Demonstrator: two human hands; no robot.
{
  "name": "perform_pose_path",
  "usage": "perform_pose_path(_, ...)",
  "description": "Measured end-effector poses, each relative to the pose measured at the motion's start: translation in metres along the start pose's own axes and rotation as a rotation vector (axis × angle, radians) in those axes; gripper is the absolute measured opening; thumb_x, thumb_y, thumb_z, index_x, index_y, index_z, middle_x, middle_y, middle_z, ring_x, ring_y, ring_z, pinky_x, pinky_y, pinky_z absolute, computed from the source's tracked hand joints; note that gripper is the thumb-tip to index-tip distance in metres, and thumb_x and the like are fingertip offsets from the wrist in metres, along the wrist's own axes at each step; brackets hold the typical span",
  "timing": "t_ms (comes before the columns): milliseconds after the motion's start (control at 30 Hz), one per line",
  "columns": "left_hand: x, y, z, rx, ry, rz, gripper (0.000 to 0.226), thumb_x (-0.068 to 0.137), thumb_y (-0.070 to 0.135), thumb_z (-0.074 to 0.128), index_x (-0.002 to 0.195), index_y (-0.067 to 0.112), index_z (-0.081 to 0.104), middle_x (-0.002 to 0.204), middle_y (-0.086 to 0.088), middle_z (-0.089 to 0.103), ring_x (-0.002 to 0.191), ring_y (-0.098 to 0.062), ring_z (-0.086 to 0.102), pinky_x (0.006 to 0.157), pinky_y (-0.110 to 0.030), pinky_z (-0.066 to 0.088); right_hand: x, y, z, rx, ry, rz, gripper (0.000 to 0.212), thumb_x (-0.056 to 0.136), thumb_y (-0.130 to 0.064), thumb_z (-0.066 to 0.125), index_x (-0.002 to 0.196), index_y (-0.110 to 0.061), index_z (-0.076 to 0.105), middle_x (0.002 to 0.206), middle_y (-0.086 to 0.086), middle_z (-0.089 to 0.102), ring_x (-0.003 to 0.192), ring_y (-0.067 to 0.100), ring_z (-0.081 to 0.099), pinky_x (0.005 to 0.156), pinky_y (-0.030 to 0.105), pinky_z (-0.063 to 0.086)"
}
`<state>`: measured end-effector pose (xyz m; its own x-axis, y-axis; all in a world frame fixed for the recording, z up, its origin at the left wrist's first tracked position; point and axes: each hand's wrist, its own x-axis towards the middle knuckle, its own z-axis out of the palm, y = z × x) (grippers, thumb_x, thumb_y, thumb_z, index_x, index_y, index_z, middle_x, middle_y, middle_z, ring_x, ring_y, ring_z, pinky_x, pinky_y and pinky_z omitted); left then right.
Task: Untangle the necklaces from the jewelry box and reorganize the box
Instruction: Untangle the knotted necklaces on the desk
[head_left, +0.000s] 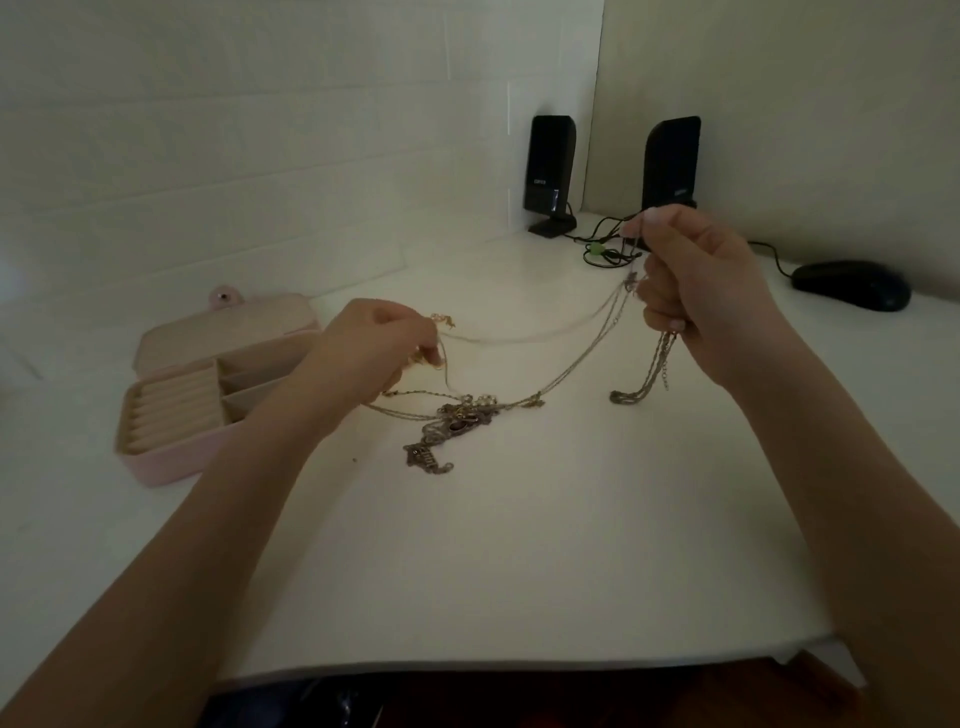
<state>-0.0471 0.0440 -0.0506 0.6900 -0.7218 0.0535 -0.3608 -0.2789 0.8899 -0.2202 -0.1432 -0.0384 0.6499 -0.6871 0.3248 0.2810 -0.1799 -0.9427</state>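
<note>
Both hands are gripping thin chains: left hand (371, 345) pinching gold strands, right hand (691, 291) clutching silver ones. Tangled necklaces (457, 421) (pendants knotted together) are sagging onto the white desk (519, 545) beside the open pink jewelry box (208, 395).

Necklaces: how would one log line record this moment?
left hand: pinching chain | right hand: gripping chains | necklaces: tangled on table | jewelry box: open

Dim, soft, wide-angle edge distortion
</note>
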Motion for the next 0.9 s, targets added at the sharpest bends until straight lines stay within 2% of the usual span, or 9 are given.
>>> perform_pose_path(67, -0.004, 0.000, 0.002, 0.236, 0.018, 0.085, 0.022, 0.077, 0.020, 0.060, 0.057, 0.016, 0.068, 0.039, 0.004, 0.037, 0.039, -0.015, 0.029, 0.041, -0.018, 0.026, -0.002, 0.001, 0.003, -0.052, -0.054, -0.017, 0.021, 0.101, -0.022, 0.045, 0.087, -0.017, 0.059, 0.046, -0.009, 0.028, 0.041, 0.008, 0.019, 0.040, 0.022, 0.018)
perform_pose_path(167, -0.013, 0.004, 0.008, 0.592, 0.096, 0.156, 0.024, 0.079, 0.028, 0.058, 0.058, 0.022, 0.070, 0.048, 0.006, 0.060, 0.052, -0.017, 0.058, 0.057, -0.029, 0.050, -0.005, 0.000, 0.007, -0.083, -0.144, -0.045, 0.020, 0.100, -0.024, 0.045, 0.089, -0.017, 0.060, 0.049, -0.006, 0.026, 0.043, 0.010, 0.018, 0.039, 0.022, 0.020)
perform_pose_path(267, -0.018, 0.005, 0.015, 0.741, 0.230, 0.240, 0.024, 0.081, 0.033, 0.057, 0.067, 0.019, 0.070, 0.061, 0.002, 0.066, 0.065, -0.017, 0.063, 0.061, -0.030, 0.051, -0.007, -0.002, 0.012, -0.086, -0.195, -0.078, 0.018, 0.098, -0.025, 0.048, 0.090, -0.016, 0.062, 0.050, -0.005, 0.025, 0.043, 0.010, 0.018, 0.040, 0.022, 0.020)
perform_pose_path(333, -0.017, 0.005, 0.021, 0.604, 0.266, 0.333, 0.022, 0.085, 0.036, 0.059, 0.071, 0.023, 0.070, 0.065, 0.009, 0.066, 0.068, -0.008, 0.063, 0.063, -0.025, 0.049, -0.010, -0.003, 0.017, -0.069, -0.233, -0.093, 0.017, 0.093, -0.029, 0.051, 0.090, -0.016, 0.062, 0.049, -0.005, 0.025, 0.042, 0.010, 0.017, 0.040, 0.023, 0.019)
perform_pose_path(367, -0.016, 0.005, 0.024, 0.420, 0.225, 0.372, 0.018, 0.085, 0.037, 0.062, 0.074, 0.025, 0.070, 0.068, 0.013, 0.068, 0.070, -0.002, 0.063, 0.066, -0.024, 0.049, -0.012, -0.003, 0.020, -0.064, -0.255, -0.094, 0.019, 0.089, -0.033, 0.053, 0.090, -0.016, 0.062, 0.048, -0.004, 0.024, 0.042, 0.011, 0.017, 0.040, 0.024, 0.018)
perform_pose_path(433, -0.017, 0.011, 0.036, 0.015, 0.029, 0.364, 0.008, 0.083, 0.035, 0.069, 0.084, 0.027, 0.070, 0.079, 0.013, 0.072, 0.080, 0.000, 0.067, 0.077, -0.018, 0.049, -0.015, -0.001, 0.027, -0.082, -0.303, -0.095, 0.023, 0.084, -0.036, 0.054, 0.090, -0.016, 0.063, 0.048, -0.002, 0.026, 0.042, 0.013, 0.018, 0.041, 0.026, 0.019)
perform_pose_path(500, -0.019, 0.017, 0.050, -0.230, -0.120, 0.346, 0.013, 0.081, 0.027, 0.072, 0.092, 0.021, 0.069, 0.089, 0.003, 0.074, 0.090, -0.010, 0.070, 0.086, -0.024, 0.053, -0.018, 0.000, 0.032, -0.109, -0.334, -0.094, 0.021, 0.087, -0.034, 0.054, 0.089, -0.016, 0.063, 0.045, -0.003, 0.029, 0.041, 0.012, 0.020, 0.041, 0.025, 0.021)
perform_pose_path(700, -0.022, 0.021, 0.055, -0.435, -0.157, 0.303, 0.007, 0.081, 0.000, 0.068, 0.085, 0.006, 0.065, 0.074, -0.005, 0.070, 0.074, -0.020, 0.071, 0.081, -0.030, 0.057, -0.019, 0.001, 0.036, -0.139, -0.352, -0.087, 0.016, 0.096, -0.024, 0.050, 0.089, -0.015, 0.063, 0.042, -0.007, 0.029, 0.040, 0.011, 0.021, 0.040, 0.021, 0.024)
perform_pose_path(900, -0.019, 0.017, 0.048, -0.359, -0.147, 0.281, 0.009, 0.083, 0.007, 0.067, 0.086, 0.015, 0.069, 0.068, 0.004, 0.069, 0.054, -0.005, 0.058, 0.058, -0.017, 0.049, -0.018, 0.003, 0.036, -0.166, -0.332, -0.094, 0.016, 0.096, -0.025, 0.051, 0.090, -0.016, 0.063, 0.043, -0.006, 0.029, 0.040, 0.012, 0.020, 0.041, 0.023, 0.022)
